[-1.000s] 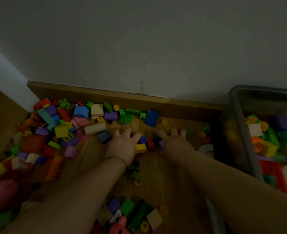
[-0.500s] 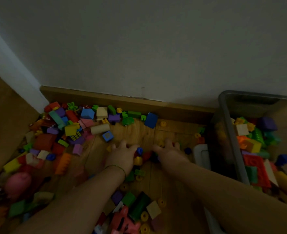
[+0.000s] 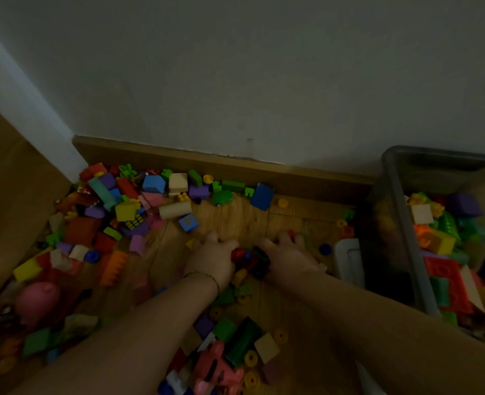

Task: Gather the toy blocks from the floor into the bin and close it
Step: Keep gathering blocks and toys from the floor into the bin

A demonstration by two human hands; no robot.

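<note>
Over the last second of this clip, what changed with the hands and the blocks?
The left hand and right hand drew back from the baseboard toward the person, closing together and raking a cluster of small blocks between them; their fingers now curl round it. The big pile at left, the blue block by the baseboard and the bin stayed put.

Nothing legible is showing. The blue cube (image 3: 188, 222) just in front of the cream cylinder (image 3: 175, 209) is carrying a pale mark on top, too blurred to read.
</note>
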